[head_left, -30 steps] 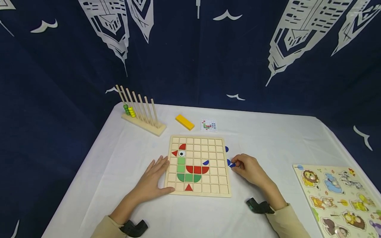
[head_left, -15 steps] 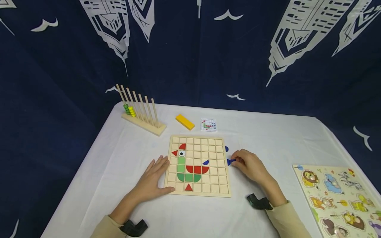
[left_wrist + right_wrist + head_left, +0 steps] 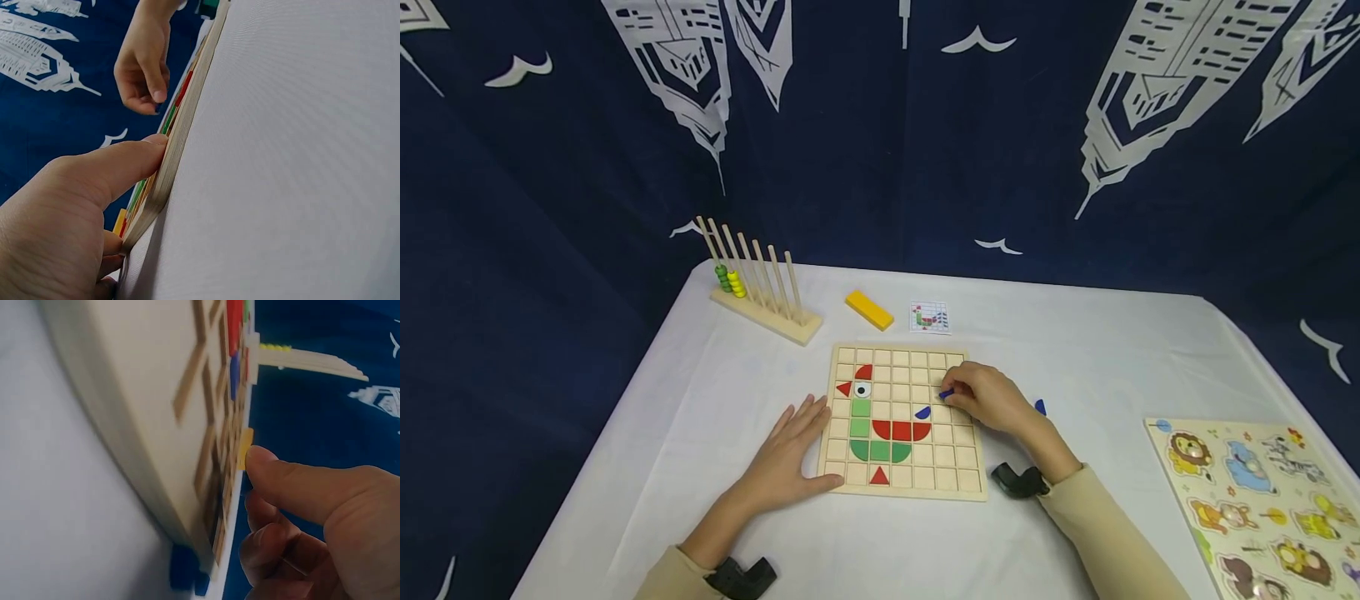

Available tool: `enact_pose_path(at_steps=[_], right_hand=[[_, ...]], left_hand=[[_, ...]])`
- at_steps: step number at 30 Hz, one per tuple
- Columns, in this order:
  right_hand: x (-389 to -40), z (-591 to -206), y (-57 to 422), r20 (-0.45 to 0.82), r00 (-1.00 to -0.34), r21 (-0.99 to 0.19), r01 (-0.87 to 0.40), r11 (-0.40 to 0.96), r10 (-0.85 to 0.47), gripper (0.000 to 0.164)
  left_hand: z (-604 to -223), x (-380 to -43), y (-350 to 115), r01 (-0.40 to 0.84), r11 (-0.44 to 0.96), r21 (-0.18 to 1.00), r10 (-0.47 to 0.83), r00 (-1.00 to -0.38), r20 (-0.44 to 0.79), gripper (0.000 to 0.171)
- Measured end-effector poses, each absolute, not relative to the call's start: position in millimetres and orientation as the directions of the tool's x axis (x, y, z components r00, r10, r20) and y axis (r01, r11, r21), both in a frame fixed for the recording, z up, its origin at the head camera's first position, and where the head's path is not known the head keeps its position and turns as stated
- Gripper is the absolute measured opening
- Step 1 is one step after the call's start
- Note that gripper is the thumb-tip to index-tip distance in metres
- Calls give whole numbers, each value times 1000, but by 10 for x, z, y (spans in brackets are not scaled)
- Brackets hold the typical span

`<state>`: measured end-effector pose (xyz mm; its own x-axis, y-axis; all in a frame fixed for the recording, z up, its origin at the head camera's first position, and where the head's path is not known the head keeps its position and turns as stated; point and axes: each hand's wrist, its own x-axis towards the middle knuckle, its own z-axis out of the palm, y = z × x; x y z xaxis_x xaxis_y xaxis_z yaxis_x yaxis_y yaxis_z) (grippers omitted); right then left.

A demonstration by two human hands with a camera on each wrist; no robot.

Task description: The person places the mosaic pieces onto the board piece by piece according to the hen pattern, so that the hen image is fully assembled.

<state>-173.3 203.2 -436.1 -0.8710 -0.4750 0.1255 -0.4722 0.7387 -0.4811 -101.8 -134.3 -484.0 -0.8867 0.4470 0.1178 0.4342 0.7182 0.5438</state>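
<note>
A wooden grid board (image 3: 945,481) lies on the white tablecloth, with red, green and eye-marked tiles forming a bird shape. My left hand (image 3: 790,454) rests at its lower left corner, fingers spread along the side and thumb on the near edge. Over the board's right part, my right hand (image 3: 992,400) pinches a small blue tile (image 3: 947,393) between thumb and fingertips. Another blue tile (image 3: 922,412) lies on the board just above the red row. To the right of the board, a loose blue tile (image 3: 1040,407) shows past the right hand. Blue tiles (image 3: 184,567) also appear beside the board edge in the right wrist view.
Behind the board lie a small pattern card (image 3: 929,317) and a yellow block (image 3: 869,310). A peg stand (image 3: 767,321) with green and yellow beads stands at the back left. An animal puzzle board (image 3: 1247,467) lies at the right. A dark blue patterned cloth hangs behind the table.
My right hand has lifted the blue tile from beside the board and moved left with it, over the board's right columns. The left hand has stayed in place.
</note>
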Motion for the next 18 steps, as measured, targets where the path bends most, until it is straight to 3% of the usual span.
enact_pose_path(at_steps=[9,18], right_hand=[[-1765,-4421,1966,102,-860,-468,-485,739,-500,11],[-1720,-4384,2093,93,-908,-529,-392,752,-407,11]], left_hand=[[-4855,-1022,-1344,443,722,532,446,-885,131,99],[-4860,-1021,-1350,445,716,538,448,-884,135,99]])
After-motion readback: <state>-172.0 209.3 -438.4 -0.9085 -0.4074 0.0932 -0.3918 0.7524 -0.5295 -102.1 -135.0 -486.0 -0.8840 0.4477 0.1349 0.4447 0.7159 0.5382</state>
